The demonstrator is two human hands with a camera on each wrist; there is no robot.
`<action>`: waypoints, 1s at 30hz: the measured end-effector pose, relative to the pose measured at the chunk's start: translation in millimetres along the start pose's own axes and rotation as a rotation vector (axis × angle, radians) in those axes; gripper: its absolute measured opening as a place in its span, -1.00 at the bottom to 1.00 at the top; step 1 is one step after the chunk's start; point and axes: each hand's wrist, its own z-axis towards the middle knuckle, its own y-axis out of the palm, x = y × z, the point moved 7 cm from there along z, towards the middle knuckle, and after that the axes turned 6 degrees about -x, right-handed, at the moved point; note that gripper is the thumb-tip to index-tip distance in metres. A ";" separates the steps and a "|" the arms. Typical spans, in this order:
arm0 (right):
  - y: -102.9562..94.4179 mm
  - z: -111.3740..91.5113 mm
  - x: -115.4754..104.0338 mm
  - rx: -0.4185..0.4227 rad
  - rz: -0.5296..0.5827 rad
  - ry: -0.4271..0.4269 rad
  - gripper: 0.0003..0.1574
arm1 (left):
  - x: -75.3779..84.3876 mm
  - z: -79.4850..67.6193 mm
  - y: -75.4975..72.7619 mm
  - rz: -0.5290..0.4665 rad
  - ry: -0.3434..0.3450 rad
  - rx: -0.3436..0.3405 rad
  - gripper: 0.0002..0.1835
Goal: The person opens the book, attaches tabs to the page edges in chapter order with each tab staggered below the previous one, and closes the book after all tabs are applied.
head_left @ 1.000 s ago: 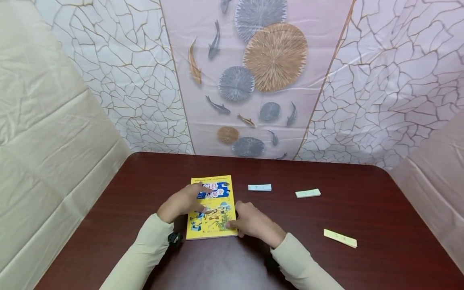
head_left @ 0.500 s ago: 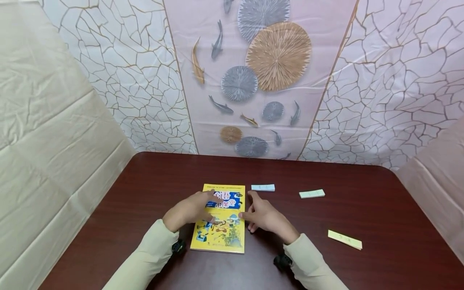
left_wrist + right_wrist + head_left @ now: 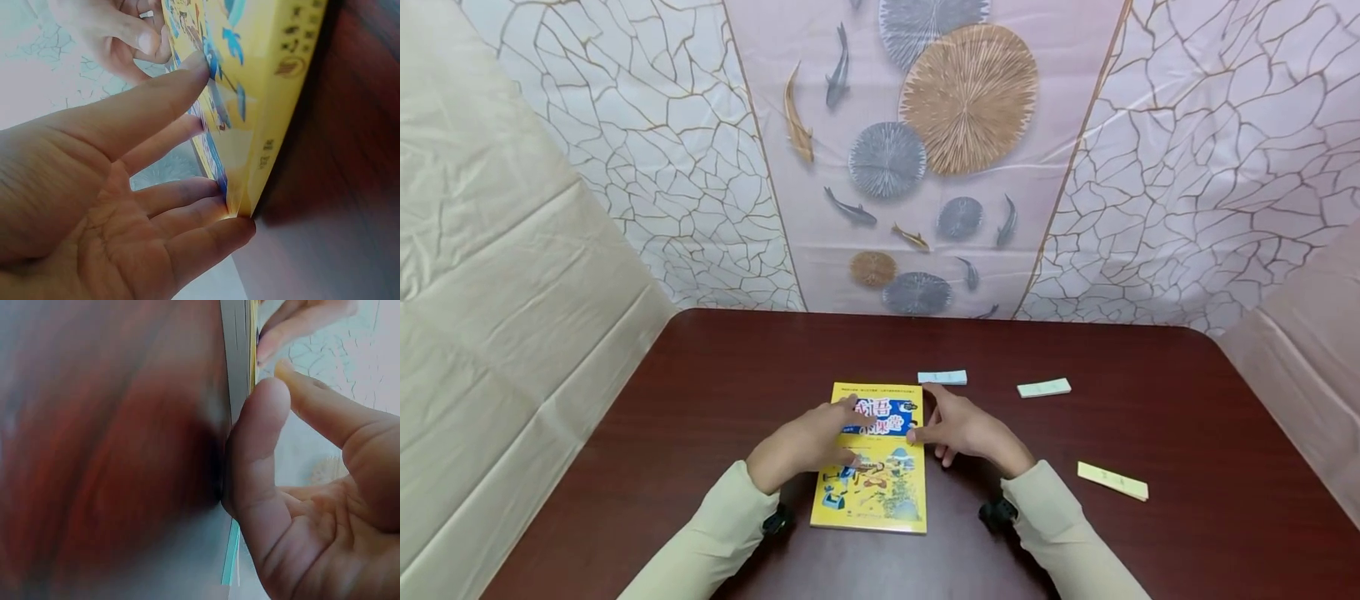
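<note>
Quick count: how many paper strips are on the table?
3: blue strip just past the far right corner of the yellow book, pale green strip farther right, yellow strip rightmost and nearest. Any under the book would be hidden.

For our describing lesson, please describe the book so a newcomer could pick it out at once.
On the dark table, look between the person's left hand and right hand. There is the yellow book, printed with a blue title panel. Unlike the three small paper strips, it is far larger and carries colourful drawings.
</note>
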 end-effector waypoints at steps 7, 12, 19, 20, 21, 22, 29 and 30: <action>-12.7 1.6 1.4 0.032 -0.066 0.009 0.06 | 9.2 6.8 0.5 0.011 0.005 -0.006 -0.35; -16.7 3.3 2.5 0.040 -0.121 0.014 -0.01 | 14.6 11.7 5.8 -0.007 -0.014 -0.021 -0.34; -23.3 1.9 5.6 0.081 -0.228 0.044 -0.08 | 29.0 15.9 10.7 0.009 -0.025 -0.027 -0.33; -24.0 1.4 5.3 0.089 -0.234 0.039 -0.09 | 31.0 16.1 10.9 0.009 -0.026 -0.028 -0.33; -24.5 0.8 4.4 0.095 -0.244 0.028 -0.10 | 32.7 16.2 10.8 0.004 -0.029 -0.027 -0.33; -24.9 0.4 3.6 0.101 -0.252 0.017 -0.11 | 34.0 16.2 10.7 0.003 -0.032 -0.027 -0.33; -30.6 -3.3 4.2 0.156 -0.356 0.026 -0.07 | 43.9 16.3 13.2 0.034 -0.007 -0.016 -0.36; -31.7 -4.0 5.0 0.160 -0.361 0.035 -0.06 | 45.6 16.8 13.5 0.038 -0.002 -0.013 -0.36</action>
